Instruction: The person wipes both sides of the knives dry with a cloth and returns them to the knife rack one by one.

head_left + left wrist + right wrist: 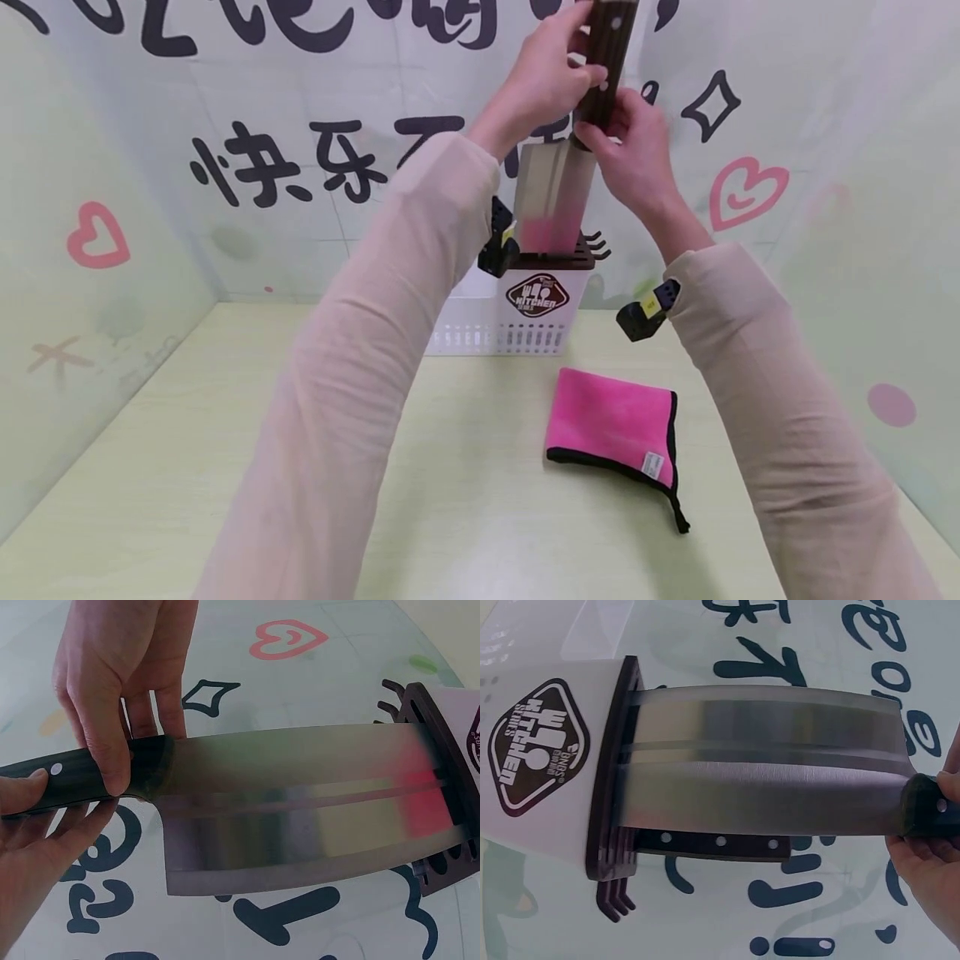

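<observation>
Both hands hold the dark riveted handle of a broad kitchen cleaver (553,187). My left hand (546,75) grips the upper part of the handle with thumb and fingers. Lower down, my right hand (636,150) pinches the handle just above the blade. The shiny blade points downward, its lower end at the slotted dark top (613,772) of a white knife holder (537,295). In the right wrist view, the blade overlaps the slots, and a second dark handle (720,844) with rivets sticks out of the same top beside it.
A folded pink cloth (611,425) with black edging and a loop lies on the pale table (465,500), in front of the holder. Dark hooks (596,244) jut from the holder's right side. A perforated white basket (461,329) adjoins its left. Printed walls (285,233) surround the table.
</observation>
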`<control>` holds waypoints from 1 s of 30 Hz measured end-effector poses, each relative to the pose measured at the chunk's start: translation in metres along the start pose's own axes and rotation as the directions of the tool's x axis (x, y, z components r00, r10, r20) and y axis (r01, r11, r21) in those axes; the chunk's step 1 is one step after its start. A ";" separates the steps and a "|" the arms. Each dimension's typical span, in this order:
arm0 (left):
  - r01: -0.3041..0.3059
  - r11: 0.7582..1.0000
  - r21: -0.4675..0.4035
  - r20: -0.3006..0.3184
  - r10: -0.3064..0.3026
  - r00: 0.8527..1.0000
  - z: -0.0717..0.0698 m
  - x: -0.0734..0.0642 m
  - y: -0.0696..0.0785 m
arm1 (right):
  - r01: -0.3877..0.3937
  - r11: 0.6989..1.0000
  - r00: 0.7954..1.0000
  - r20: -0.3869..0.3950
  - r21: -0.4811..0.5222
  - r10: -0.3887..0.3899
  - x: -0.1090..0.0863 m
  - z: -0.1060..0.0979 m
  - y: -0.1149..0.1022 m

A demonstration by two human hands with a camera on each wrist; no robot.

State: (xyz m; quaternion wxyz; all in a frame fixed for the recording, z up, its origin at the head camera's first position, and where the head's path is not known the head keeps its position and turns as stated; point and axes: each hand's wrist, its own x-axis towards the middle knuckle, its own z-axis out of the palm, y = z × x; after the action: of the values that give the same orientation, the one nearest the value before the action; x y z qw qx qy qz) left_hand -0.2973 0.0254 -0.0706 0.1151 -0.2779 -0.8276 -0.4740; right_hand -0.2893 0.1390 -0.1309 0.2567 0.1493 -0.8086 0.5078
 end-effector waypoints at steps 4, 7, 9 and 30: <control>0.039 0.999 -0.013 0.010 -0.039 0.999 0.005 0.002 -0.009 | -0.020 1.000 1.000 0.001 -0.004 0.020 -0.001 0.004 0.008; 0.055 0.998 -0.004 0.017 -0.055 0.998 0.008 0.002 -0.016 | -0.042 0.999 0.999 0.002 -0.003 0.042 -0.002 0.007 0.013; 0.059 0.998 -0.001 0.022 -0.059 0.998 0.010 0.001 -0.022 | -0.053 0.998 0.999 0.006 -0.015 0.054 -0.003 0.009 0.018; 0.087 0.992 0.093 0.073 -0.094 0.993 0.033 -0.005 -0.078 | -0.175 0.955 0.980 0.046 -0.241 0.192 -0.013 0.027 0.056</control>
State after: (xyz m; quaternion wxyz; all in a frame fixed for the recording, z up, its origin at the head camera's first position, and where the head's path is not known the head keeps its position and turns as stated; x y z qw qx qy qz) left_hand -0.3350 0.0209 -0.1470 0.0740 -0.2528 -0.8634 -0.4302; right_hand -0.3138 0.1388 -0.1894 0.1965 0.0594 -0.8819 0.4244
